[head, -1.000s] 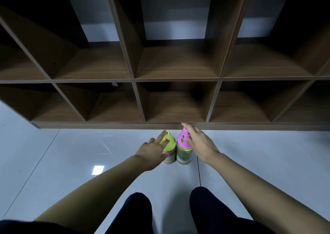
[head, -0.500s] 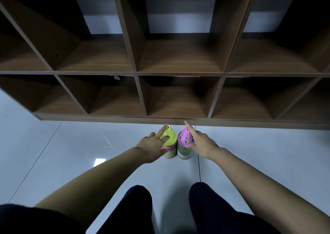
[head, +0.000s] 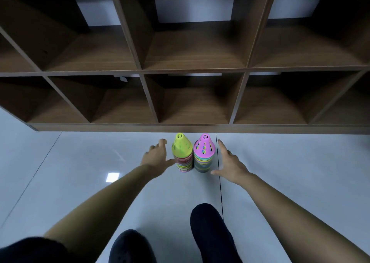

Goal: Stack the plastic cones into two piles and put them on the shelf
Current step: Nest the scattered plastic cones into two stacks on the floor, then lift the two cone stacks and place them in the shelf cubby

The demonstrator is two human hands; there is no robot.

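A: Where does the yellow-topped pile (head: 181,152) stand?
B: On the floor (head: 80,172) at frame centre, just below the bottom edge of the shelf (head: 190,127), with the pink-topped pile (head: 203,152) just beside it on the right.
A: And the hands?
B: The left hand (head: 157,155) is spread beside the yellow one, the right hand (head: 232,163) beside the pink; both are released, grasping nothing.

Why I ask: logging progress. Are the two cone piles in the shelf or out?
Out. The green-topped pile and the pink-topped pile stand upright on the floor before the shelf, whose visible compartments hold no cones.
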